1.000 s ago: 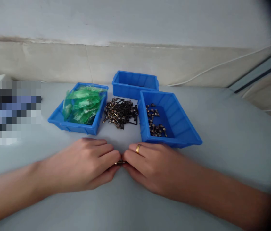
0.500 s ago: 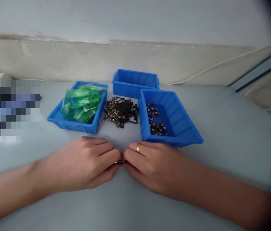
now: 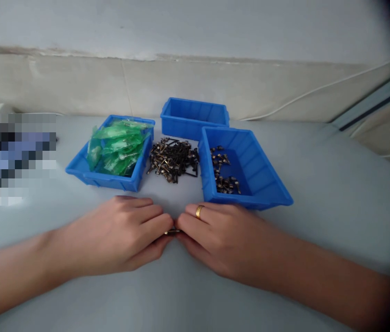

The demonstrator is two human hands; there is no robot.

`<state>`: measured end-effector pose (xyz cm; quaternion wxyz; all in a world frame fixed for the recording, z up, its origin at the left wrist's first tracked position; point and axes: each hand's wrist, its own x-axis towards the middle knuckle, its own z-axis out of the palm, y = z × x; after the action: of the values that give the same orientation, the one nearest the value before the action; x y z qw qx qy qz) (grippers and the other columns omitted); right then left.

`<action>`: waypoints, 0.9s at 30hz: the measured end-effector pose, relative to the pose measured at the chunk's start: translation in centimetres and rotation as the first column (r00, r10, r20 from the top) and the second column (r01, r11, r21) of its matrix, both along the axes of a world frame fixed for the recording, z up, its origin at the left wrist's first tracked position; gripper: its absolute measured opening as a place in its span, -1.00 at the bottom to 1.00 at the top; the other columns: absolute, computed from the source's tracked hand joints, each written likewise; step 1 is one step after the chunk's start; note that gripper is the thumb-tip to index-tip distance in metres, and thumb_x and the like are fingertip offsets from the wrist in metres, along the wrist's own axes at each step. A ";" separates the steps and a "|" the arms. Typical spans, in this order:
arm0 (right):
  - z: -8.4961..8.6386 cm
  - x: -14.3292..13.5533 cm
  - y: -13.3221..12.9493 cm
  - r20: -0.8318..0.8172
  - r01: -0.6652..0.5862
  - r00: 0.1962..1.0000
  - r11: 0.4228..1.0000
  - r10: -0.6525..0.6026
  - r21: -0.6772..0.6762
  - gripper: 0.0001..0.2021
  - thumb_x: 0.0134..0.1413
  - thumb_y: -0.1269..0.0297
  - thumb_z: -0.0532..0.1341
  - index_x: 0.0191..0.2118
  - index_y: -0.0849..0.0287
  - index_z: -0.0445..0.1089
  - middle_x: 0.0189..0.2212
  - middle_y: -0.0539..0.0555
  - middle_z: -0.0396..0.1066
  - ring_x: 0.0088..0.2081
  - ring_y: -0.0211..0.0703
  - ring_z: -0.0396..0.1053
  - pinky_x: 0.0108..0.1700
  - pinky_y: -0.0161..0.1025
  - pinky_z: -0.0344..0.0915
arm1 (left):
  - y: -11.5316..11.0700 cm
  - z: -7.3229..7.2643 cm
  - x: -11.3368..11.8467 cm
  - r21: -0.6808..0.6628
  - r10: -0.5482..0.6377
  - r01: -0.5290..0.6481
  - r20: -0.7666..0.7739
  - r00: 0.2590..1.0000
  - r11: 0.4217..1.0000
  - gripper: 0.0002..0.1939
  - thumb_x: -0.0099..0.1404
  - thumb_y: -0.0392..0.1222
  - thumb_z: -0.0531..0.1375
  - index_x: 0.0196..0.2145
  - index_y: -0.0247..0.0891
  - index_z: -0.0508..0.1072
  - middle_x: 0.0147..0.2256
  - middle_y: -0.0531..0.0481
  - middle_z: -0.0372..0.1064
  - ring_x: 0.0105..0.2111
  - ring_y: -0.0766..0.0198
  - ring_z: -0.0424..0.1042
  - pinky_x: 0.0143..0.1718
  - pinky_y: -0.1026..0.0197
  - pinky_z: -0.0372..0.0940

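Low over the tabletop, my left hand (image 3: 129, 235) and my right hand (image 3: 217, 237) meet fingertip to fingertip. Both are closed, pinching one small brass-coloured metal piece (image 3: 172, 232) between thumbs and index fingers. Most of it is hidden by the fingers, so its exact kind does not show. Past my fingers lies a heap of dark and brass-coloured small metal parts (image 3: 173, 159), thin and screw-like. More short metal pieces (image 3: 227, 184) lie inside the right blue bin (image 3: 267, 175), whose front edge is just beyond my right hand. A gold ring is on that hand.
On the left, a blue bin (image 3: 112, 182) holds green plastic bags (image 3: 122, 143). Another blue bin (image 3: 195, 127) stands at the back near the wall (image 3: 87, 85). A white cable (image 3: 285, 105) runs along the wall on the right. The far left is blurred out by blocks.
Both hands keep the same pinch on the small metal piece, almost unmoved. The view has shifted very slightly.
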<state>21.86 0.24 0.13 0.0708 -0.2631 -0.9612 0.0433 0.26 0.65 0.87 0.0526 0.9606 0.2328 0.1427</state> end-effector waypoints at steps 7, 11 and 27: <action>-0.1 -0.1 0.1 -0.004 0.002 1.000 1.000 -0.002 0.011 -0.92 0.21 0.47 0.09 -0.30 0.18 0.25 -0.41 0.02 0.33 -0.42 -0.14 0.32 -0.45 -0.21 0.16 | -0.1 0.1 0.0 0.004 0.004 -0.004 -0.006 1.000 1.000 -0.65 0.45 -0.27 -0.07 -0.45 -0.30 0.36 -0.54 0.02 0.26 -0.53 0.27 0.24 -0.52 0.21 0.09; -0.2 0.0 0.2 -0.010 -0.004 1.000 1.000 0.004 0.012 -0.92 0.21 0.47 0.08 -0.30 0.19 0.25 -0.41 0.03 0.33 -0.42 -0.15 0.31 -0.44 -0.23 0.15 | -0.1 0.0 0.0 0.010 -0.001 0.001 0.002 1.000 1.000 -0.66 0.45 -0.27 -0.07 -0.46 -0.30 0.35 -0.54 0.03 0.25 -0.54 0.28 0.23 -0.53 0.22 0.08; -0.1 0.0 0.0 -0.016 -0.002 1.000 1.000 0.003 0.012 -0.92 0.20 0.48 0.10 -0.31 0.20 0.26 -0.41 0.03 0.33 -0.40 -0.14 0.32 -0.45 -0.22 0.13 | -0.1 0.1 0.0 0.001 0.003 -0.003 -0.006 1.000 1.000 -0.67 0.44 -0.28 -0.06 -0.47 -0.29 0.33 -0.54 0.03 0.25 -0.54 0.28 0.24 -0.53 0.22 0.09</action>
<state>21.82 0.19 0.03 0.0800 -0.2611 -0.9612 0.0396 0.23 0.59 0.92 0.0511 0.9607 0.2343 0.1401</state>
